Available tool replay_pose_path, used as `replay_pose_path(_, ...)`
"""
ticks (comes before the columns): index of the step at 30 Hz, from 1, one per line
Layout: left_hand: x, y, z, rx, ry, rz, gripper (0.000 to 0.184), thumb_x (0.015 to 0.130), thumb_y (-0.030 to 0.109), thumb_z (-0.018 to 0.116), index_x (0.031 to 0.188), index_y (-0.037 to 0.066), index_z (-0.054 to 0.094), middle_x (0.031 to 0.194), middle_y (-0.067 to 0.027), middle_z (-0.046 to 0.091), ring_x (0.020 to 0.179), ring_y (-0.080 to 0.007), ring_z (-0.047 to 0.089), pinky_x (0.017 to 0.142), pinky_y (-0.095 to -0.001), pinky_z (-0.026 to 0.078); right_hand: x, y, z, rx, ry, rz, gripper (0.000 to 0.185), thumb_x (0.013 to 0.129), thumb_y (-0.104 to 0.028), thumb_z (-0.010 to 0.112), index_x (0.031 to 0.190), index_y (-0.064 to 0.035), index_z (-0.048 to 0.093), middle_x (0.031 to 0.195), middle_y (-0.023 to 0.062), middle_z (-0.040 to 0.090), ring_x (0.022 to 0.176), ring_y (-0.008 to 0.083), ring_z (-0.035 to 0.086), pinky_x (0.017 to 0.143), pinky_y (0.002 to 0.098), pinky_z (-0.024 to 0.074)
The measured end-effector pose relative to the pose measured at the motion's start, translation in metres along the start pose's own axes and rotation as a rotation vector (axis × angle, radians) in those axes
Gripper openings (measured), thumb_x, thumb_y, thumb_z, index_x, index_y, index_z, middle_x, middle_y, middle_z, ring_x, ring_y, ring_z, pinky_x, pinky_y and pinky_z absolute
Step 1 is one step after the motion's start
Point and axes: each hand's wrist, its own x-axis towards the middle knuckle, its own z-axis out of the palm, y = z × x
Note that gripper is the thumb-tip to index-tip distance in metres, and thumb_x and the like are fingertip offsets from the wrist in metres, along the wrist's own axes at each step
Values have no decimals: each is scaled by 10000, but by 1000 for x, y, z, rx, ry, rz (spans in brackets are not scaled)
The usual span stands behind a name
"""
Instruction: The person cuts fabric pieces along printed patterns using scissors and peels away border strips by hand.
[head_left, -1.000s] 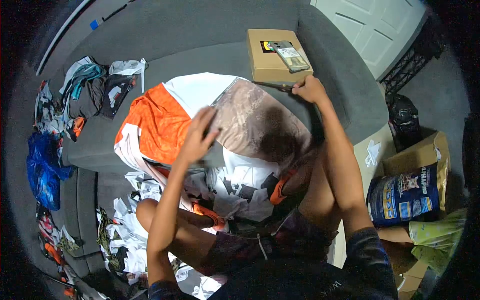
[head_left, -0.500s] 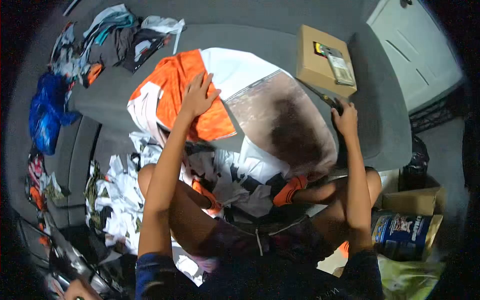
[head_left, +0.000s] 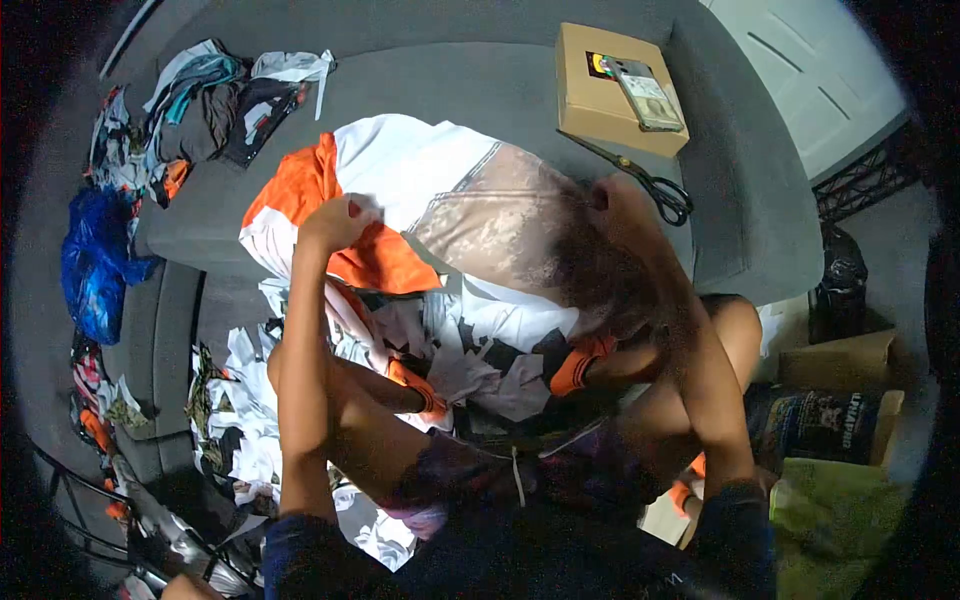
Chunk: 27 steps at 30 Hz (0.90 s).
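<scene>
A large piece of cloth [head_left: 480, 210] lies over the sofa's front edge, with orange, white and mottled brown parts. My left hand [head_left: 338, 222] is closed on it where orange meets white, its fingertips slightly blurred. Over the dark brown part, my right hand [head_left: 628, 208] has its fingers curled around the cloth's far right edge. Just beyond that hand, black-handled scissors [head_left: 652, 186] rest on the sofa seat, out of my grasp.
A cardboard box [head_left: 585, 105] with small packets on top stands at the back right of the sofa [head_left: 440, 80]. Folded clothes [head_left: 205, 110] lie at the back left, above a blue plastic bag [head_left: 95, 260]. White scraps [head_left: 250, 400] cover the floor between and beside my legs.
My right hand has let go of the scissors and moved left onto the cloth. My left hand has gone from lying flat to gripping the cloth. The view has shifted slightly.
</scene>
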Motion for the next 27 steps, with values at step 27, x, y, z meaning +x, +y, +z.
replay_pose_path(27,-84,-14,-134,-594,411,590,331,793,75,625,1101,29,513,866,-39,562,688,-123,495,621,-208,419,154,-17,-249,-161,848,-90,237,796,-157,516,930,12,613,821,156,633,688,266,593,624,370,473)
